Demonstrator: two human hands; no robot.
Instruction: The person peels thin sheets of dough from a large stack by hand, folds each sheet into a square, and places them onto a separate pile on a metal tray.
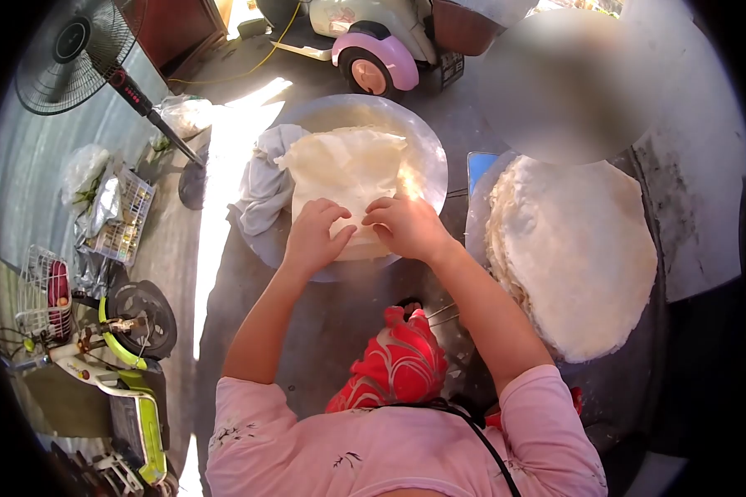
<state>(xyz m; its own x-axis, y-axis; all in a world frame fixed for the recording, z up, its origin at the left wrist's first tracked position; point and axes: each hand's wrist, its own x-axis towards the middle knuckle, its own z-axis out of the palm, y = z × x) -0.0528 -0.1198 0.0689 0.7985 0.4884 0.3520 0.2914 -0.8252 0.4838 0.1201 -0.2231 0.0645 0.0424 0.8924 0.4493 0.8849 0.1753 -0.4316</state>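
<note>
Looks like a garage or shed at a home, with a parked scooter (389, 54), a green bike (150, 431), a standing fan (72, 41) and a grey floor (228, 294).

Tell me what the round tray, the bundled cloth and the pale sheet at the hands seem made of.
Pale sheet: perhaps thin dough or flatbread, matte, judging by its wrinkles and ragged edge. Round tray: probably metal, smooth and semi-glossy, from its bright glare. Bundled cloth: fabric, matte, from soft folds.
</note>
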